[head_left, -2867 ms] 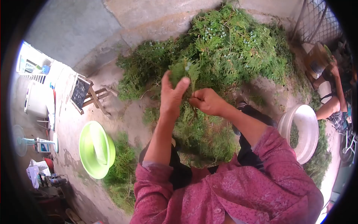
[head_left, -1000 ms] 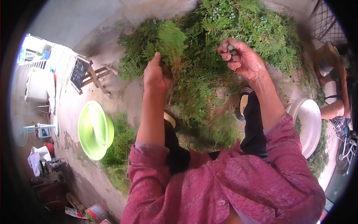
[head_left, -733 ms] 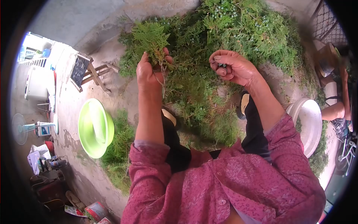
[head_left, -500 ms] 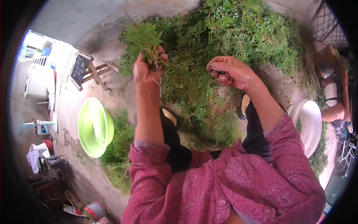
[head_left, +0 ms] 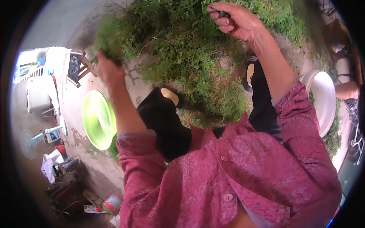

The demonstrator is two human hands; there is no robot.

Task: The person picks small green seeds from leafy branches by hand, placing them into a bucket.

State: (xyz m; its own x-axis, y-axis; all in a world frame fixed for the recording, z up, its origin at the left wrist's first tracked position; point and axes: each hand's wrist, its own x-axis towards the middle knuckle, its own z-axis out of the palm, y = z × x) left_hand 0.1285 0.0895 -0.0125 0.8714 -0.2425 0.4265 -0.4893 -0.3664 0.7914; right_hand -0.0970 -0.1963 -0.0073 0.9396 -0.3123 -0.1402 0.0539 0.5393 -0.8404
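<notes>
My left hand [head_left: 111,72], smeared by motion, is closed round a leafy evergreen sprig [head_left: 108,37] at the left side of the pile. The sprig's foliage is blurred too. Over the far part of the pile is my right hand [head_left: 239,22], its fingers curled in. Something small and dark green [head_left: 223,14] shows between those fingers, looking like evergreen cones. Between my feet and beyond lies a heap of cut evergreen branches [head_left: 190,57], with small bluish cones among the fronds.
A lime green basin [head_left: 91,125] stands on the concrete floor at left, near a small folding stool [head_left: 89,66]. A white tub [head_left: 327,102] is at right, with another person's limb [head_left: 346,91] beyond it. A fan [head_left: 29,143] and household clutter line the left.
My left hand has swung left with the sprig, away from the middle of the pile. My right hand appears higher in view, still closed. The camera view has shifted too.
</notes>
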